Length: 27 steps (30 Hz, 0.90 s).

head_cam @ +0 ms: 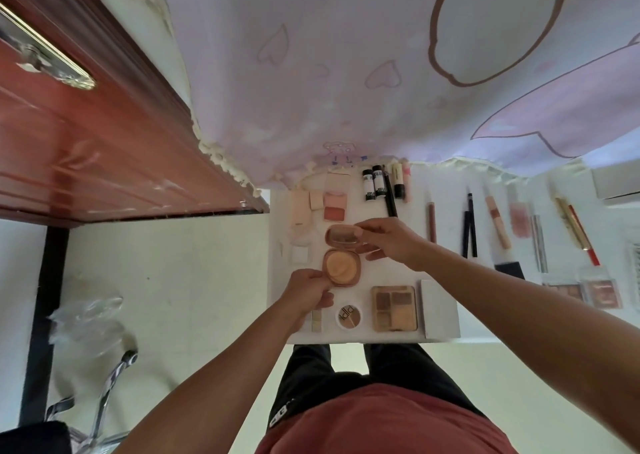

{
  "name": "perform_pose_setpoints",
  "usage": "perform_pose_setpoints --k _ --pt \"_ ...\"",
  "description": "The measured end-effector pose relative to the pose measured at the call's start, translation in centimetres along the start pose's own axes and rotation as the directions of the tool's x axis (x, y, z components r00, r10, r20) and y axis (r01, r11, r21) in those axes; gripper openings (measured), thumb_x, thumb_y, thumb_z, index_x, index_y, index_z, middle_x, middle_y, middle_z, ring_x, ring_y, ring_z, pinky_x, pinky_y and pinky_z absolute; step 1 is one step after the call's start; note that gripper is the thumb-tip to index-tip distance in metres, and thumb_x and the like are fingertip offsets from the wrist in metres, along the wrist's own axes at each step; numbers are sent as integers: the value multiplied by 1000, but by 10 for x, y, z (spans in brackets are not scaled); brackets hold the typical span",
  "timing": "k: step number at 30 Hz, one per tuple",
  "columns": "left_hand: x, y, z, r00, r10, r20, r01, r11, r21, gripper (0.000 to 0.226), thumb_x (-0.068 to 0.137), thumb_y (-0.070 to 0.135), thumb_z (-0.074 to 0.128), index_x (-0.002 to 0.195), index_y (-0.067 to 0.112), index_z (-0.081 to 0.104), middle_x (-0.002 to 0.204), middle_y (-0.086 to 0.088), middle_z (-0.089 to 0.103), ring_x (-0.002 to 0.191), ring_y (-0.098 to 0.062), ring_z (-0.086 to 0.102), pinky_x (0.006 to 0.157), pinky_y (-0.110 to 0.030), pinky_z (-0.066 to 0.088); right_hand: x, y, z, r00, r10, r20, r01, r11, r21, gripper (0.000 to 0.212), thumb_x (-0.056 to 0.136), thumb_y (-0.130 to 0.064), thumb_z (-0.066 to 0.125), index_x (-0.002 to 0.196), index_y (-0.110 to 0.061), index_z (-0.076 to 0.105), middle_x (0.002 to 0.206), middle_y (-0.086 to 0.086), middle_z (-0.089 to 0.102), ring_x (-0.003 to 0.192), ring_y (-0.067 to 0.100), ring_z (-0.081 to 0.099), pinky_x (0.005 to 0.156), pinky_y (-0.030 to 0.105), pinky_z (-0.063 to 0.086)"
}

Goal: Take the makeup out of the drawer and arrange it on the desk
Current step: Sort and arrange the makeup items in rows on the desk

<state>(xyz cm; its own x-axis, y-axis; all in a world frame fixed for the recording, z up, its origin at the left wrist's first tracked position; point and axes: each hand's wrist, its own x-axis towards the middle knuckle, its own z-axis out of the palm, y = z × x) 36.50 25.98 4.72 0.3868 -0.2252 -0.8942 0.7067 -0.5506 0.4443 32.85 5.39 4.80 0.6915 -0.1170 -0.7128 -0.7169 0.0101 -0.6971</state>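
A round pink compact (341,267) lies open on the white desk (446,332), its orange powder pan facing up and its lid (343,236) tilted back. My left hand (310,291) pinches the left edge of the pan half. My right hand (388,240) pinches the right edge of the lid. Just in front of it lie a square eyeshadow palette (394,308) and a small round pot (349,317). Behind it sit pale blush squares (335,204) and small black-and-white bottles (375,185).
Lip glosses, pencils and brushes (498,225) lie in a row across the right of the desk, with small boxed palettes (602,292) beyond. A pink printed curtain (346,73) hangs over the desk's back. A red wooden door (69,124) stands left, and a chair with a plastic bag (90,318) below.
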Motion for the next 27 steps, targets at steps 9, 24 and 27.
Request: perform_pose_setpoints --k 9,24,27 --pt "-3 6 -5 999 8 52 -9 1000 15 9 85 0 61 92 2 66 82 -15 67 72 -28 64 89 -50 52 5 -5 10 991 89 -98 -81 993 81 23 98 -27 59 114 -12 66 104 11 70 84 25 70 77 39 58" --pt "-12 -14 -47 972 234 -18 -202 871 448 25 86 14 57 110 13 62 103 -9 65 94 -28 65 83 -42 56 -21 -7 22 953 112 -282 -90 992 90 41 96 -27 63 133 -12 54 115 11 64 101 26 66 84 41 59" --pt "-14 -21 -65 954 298 -40 -227 802 553 21 86 15 58 106 13 63 100 -8 66 94 -27 65 84 -39 55 -31 -3 30 919 80 -387 -44 994 102 40 94 -27 65 129 -10 57 111 10 66 98 23 66 74 34 58"
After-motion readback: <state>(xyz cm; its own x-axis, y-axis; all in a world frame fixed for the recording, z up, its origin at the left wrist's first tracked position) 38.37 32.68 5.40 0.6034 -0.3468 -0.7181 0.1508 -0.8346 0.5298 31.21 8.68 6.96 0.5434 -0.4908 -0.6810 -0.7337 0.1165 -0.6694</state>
